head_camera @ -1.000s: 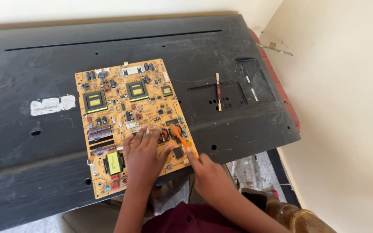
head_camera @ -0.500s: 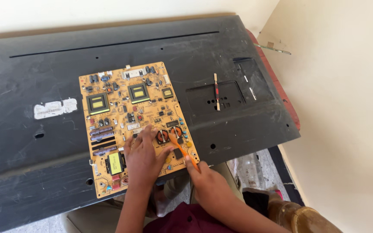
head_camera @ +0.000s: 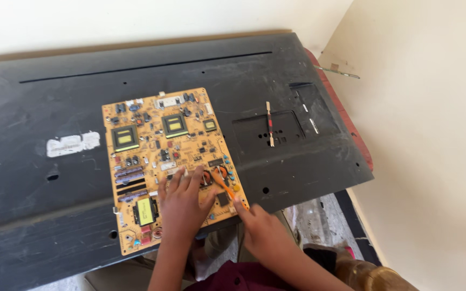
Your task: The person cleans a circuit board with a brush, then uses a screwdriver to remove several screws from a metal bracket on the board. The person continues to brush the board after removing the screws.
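Board lying loose near panel's front edge; left hand pressing flat, fingers spread; right hand pinching orange tool, still probing components.

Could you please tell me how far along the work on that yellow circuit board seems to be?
Done: the yellow circuit board lies loose on the black metal back panel. In hand: the left hand presses flat on the board while the right hand works an orange-handled tool at its near corner. Left: every component appears still mounted.

A big black panel is lying before me, carrying a yellow circuit board and a thin stick.
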